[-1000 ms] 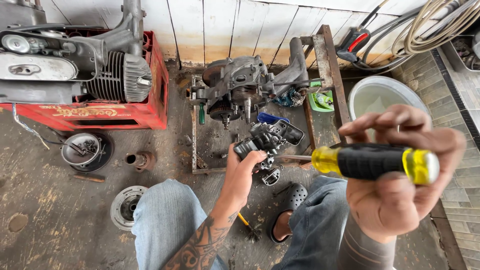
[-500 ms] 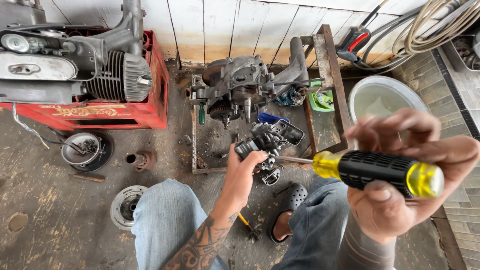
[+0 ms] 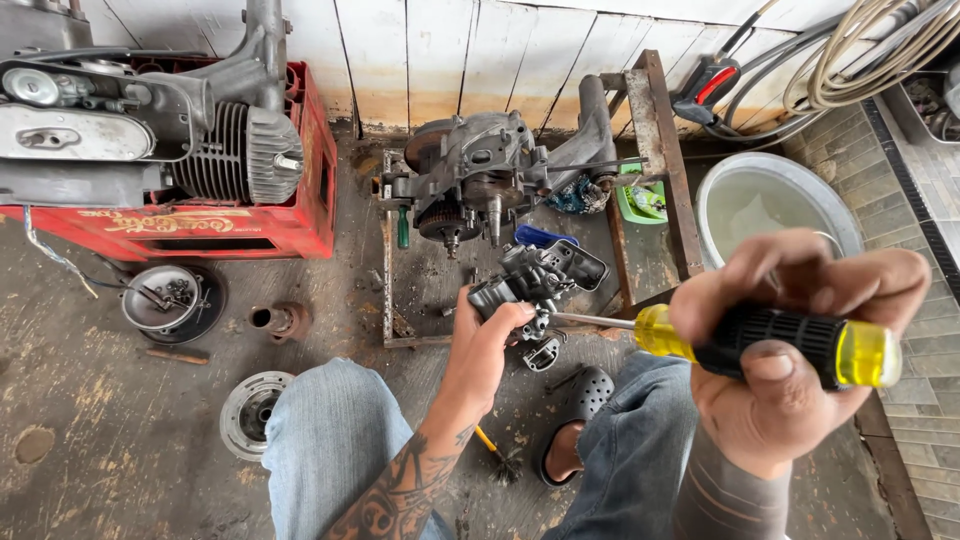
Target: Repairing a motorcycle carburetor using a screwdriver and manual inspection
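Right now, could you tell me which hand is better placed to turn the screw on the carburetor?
Likely the right hand: it grips the screwdriver, whose tip meets the carburetor. The left hand is busy holding that part.

Carburetor: dark grey, greasy metal, held off the floor above the knees, tilted, its open rectangular mouth turned up and right.
Screwdriver: yellow and black handle, thin steel shaft held level, tip set against the carburetor's lower side.
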